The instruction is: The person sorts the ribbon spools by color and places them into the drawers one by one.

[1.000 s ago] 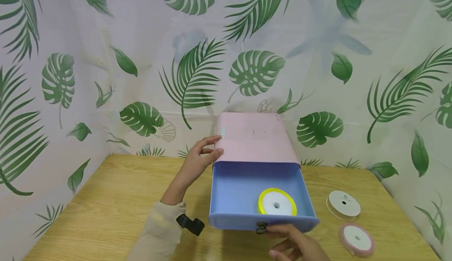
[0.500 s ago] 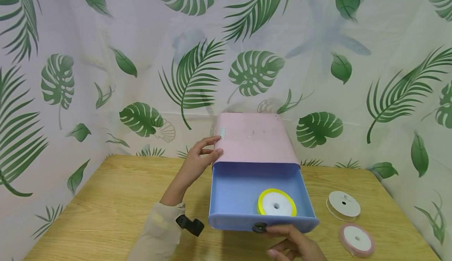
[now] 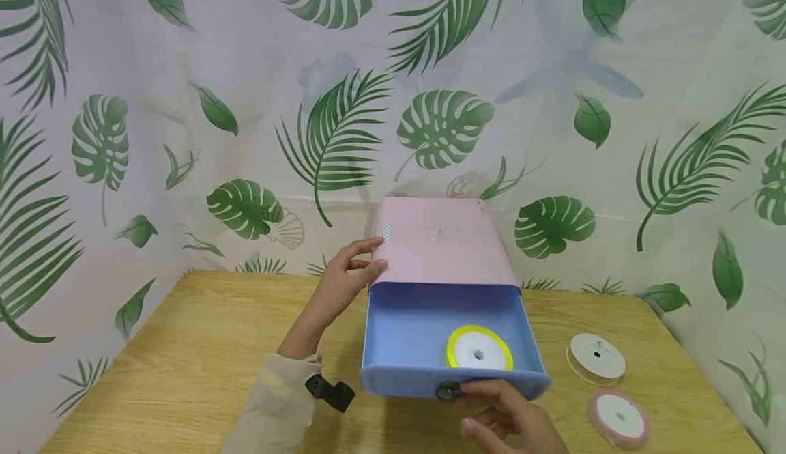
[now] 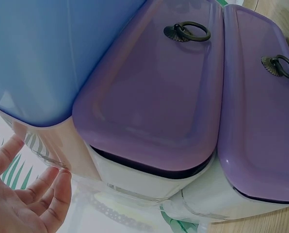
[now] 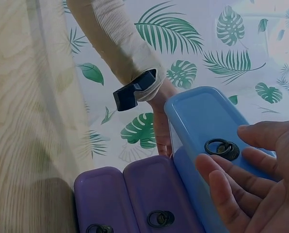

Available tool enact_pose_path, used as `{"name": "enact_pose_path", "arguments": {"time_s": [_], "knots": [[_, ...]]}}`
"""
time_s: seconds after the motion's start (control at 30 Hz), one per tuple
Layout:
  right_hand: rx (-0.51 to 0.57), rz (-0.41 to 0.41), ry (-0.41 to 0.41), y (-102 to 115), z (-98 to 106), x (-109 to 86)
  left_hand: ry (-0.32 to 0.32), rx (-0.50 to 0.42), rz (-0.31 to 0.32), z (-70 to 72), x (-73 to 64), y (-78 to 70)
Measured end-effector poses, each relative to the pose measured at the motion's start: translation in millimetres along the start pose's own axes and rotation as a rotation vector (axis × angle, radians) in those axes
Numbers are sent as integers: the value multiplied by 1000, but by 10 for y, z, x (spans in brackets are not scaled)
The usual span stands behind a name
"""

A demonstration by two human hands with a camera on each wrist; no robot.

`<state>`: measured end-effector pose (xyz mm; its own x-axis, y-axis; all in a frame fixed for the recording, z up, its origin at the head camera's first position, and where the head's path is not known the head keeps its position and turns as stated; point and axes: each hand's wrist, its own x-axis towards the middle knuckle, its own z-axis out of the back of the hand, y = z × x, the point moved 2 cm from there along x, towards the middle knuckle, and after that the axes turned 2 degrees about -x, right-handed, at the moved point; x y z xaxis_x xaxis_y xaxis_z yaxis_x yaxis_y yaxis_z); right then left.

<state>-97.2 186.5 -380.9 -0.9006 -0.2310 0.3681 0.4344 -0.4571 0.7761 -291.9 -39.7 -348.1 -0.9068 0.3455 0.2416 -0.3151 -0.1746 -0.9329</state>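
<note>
A pink-topped drawer cabinet stands at the back of the table, its blue top drawer pulled out. Inside the drawer, near its front, lies a ribbon spool with a yellow rim. My left hand rests its fingertips and thumb against the cabinet's left side. At the drawer front, my right hand has its index fingertip right beside the dark ring pull. In the right wrist view the ring shows free of the loosely bent fingers.
Two purple drawers below the blue one are closed, each with a ring pull. On the table right of the cabinet lie a white spool and a pink-rimmed spool. A leaf-print cloth hangs behind.
The blue drawer's front has shifted slightly back toward the cabinet, with my right hand following it. The ring pull has changed its tilt. My left hand has stayed in place.
</note>
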Motion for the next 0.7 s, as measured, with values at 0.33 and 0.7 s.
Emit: {"name": "enact_pose_path", "arguments": {"time_s": [0.33,0.7], "knots": [[98,132,-20,-21,-7,114,-8,15,-4,-3,9,7],[125,80,-87,11,-18,210,3,3,-5,4,11,-4]]}}
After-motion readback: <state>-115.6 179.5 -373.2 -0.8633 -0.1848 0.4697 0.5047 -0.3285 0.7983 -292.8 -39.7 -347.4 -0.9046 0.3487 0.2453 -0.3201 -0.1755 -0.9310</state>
